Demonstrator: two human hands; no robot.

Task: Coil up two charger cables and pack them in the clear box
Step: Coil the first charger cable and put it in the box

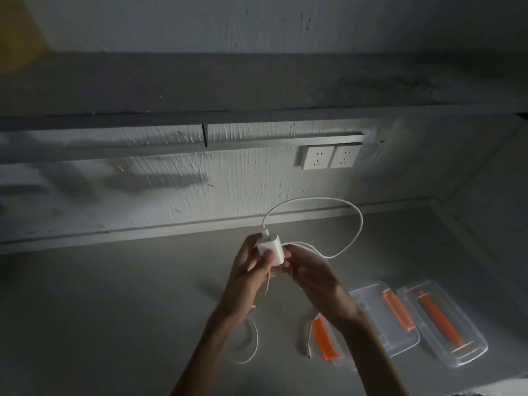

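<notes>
Spanning the whole lower view, the grey desk point(114, 295) served as the work surface and as landmark for all positions. At the desk's near right stood the clear box point(380, 318) with orange latches, its lid point(441, 324) set beside it, presumably off so that coils could drop straight in. Above the desk's middle, the left hand point(248, 270) closed its fingers around the white charger plug point(270, 250), anchoring one end. The right hand point(311, 271) pinched the white cable point(353, 224) beside the plug, forming a raised loop. A second cable point(251, 347) lay loose on the desk below the left forearm. No brand or lettering was legible in the dim light.
</notes>
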